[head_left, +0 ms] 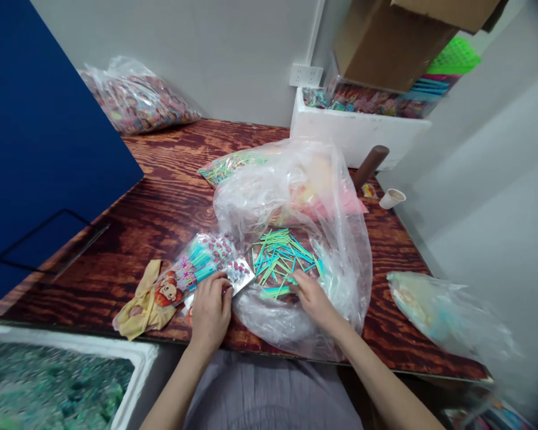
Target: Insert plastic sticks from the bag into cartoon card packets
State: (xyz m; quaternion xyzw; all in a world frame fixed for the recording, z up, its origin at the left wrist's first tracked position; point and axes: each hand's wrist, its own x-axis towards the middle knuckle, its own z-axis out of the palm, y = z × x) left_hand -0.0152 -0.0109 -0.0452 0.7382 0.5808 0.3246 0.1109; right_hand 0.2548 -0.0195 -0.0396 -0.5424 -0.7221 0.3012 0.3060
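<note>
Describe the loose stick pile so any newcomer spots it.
On the wood-grained table is a clear plastic bag. Amid its near folds, by the right hand, lies the stick pile. Green and blue, it is loose and criss-crossed, unlike the printed packets beside the left hand.

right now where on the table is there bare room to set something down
The widest bare patch of wooden tabletop lies between the blue panel and the big clear bag. A narrower strip runs between that bag and the smaller bag at right. The front middle is crowded: left hand, printed packets, loose sticks, right hand.
</note>
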